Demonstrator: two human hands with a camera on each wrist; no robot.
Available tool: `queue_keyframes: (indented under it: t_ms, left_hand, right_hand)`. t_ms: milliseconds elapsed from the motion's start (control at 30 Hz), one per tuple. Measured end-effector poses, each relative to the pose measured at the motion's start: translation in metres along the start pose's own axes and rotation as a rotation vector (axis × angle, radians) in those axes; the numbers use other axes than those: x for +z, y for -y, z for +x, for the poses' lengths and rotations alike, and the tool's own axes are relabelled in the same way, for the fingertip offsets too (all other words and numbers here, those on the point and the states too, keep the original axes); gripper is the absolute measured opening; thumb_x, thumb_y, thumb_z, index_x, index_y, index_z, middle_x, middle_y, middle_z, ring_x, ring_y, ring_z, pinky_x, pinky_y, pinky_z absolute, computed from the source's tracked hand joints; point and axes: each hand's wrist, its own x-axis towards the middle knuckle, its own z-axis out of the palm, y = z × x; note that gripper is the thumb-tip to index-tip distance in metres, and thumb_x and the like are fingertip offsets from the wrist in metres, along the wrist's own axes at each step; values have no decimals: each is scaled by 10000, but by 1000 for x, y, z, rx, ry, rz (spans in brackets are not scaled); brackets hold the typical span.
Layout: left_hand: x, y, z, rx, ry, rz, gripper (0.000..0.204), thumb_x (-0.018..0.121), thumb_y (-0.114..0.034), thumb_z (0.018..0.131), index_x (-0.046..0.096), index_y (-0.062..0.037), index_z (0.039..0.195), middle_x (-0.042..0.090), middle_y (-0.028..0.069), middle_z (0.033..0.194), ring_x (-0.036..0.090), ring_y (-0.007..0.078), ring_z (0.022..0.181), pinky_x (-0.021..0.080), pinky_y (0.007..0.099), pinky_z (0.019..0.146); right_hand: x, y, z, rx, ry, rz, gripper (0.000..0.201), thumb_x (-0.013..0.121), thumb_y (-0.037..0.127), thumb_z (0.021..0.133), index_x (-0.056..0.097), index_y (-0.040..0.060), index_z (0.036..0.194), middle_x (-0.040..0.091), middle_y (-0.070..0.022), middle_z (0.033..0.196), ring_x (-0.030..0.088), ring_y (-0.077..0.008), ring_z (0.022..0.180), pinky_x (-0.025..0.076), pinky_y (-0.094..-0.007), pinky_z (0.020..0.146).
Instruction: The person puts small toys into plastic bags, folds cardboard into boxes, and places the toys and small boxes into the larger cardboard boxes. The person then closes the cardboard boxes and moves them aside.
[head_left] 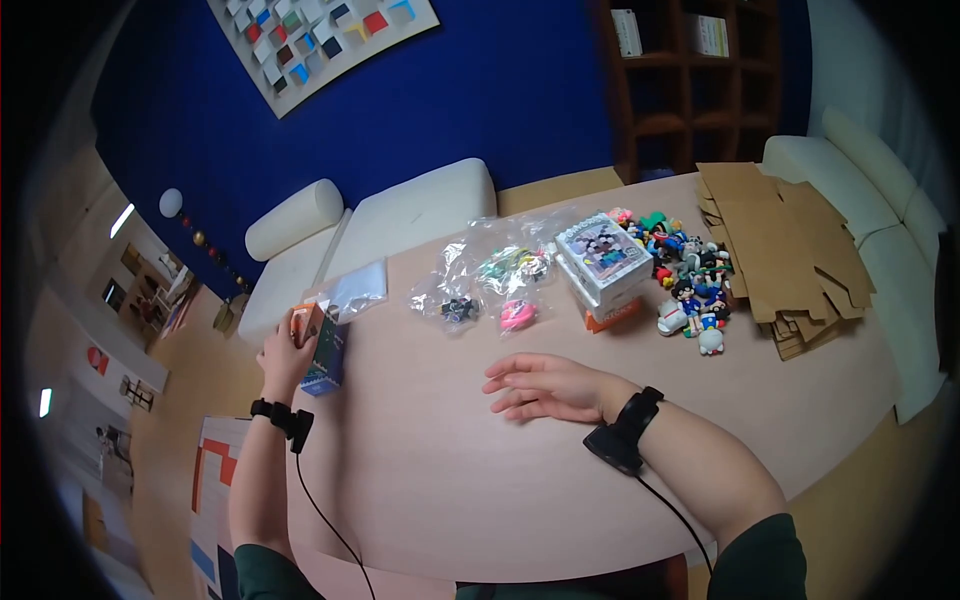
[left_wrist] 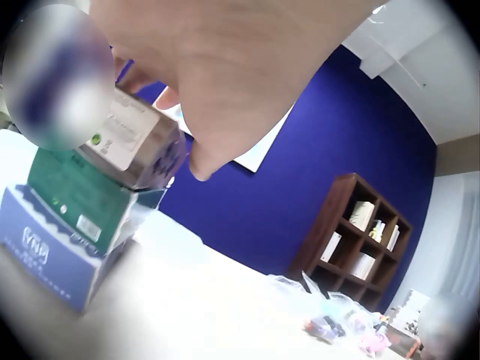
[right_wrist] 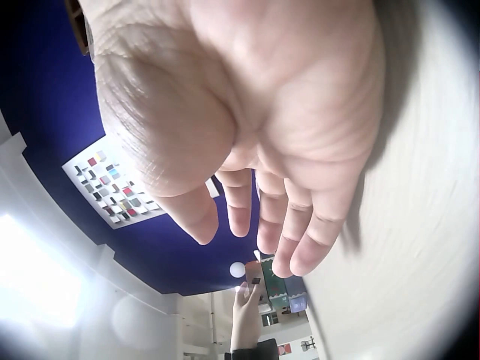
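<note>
My left hand [head_left: 286, 362] holds the top small box [head_left: 306, 322] of a stack at the left of the table. In the left wrist view its thumb and fingers reach round the sides of this small box [left_wrist: 135, 142], which shows a pale printed label. Beneath it sit a green box [left_wrist: 79, 199] and a blue box [left_wrist: 52, 255] with a scalloped upper edge. My right hand [head_left: 548, 388] hovers low near the table's middle, palm facing left and fingers loosely extended, holding nothing. The right wrist view shows this hand [right_wrist: 247, 127] from the palm side.
Clear plastic bags [head_left: 490, 265] with small toys and a pink item [head_left: 518, 315] lie mid-table. A white picture box [head_left: 603, 255] stands beside a pile of figurines [head_left: 695, 280]. Flattened cardboard [head_left: 785, 250] covers the right end. A clear sleeve [head_left: 360, 285] lies behind the stack.
</note>
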Motion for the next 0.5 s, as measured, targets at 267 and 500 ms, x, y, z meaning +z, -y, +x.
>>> queue_keyframes:
  t_ms: [267, 500]
  left_hand:
    - [-10, -83, -35, 333, -177, -901, 894, 737, -141, 799, 288, -141, 1572, 466, 134, 1349, 525, 282, 1207, 461, 440, 999]
    - [20, -189, -145, 473, 358, -1339, 1386, 928, -162, 666, -83, -207, 1613, 364, 74, 1364, 406, 252, 1320, 433, 435, 1067]
  right_hand:
    - [-1, -3, 0, -17, -15, -33, 353, 531, 177, 1057, 477, 45, 1380, 532, -129, 1386, 610, -240, 1183, 534, -376, 977]
    - [0, -24, 19, -474, -230, -302, 688, 701, 181, 959, 307, 42, 1506, 480, -116, 1443, 562, -223, 1239, 493, -390, 1047]
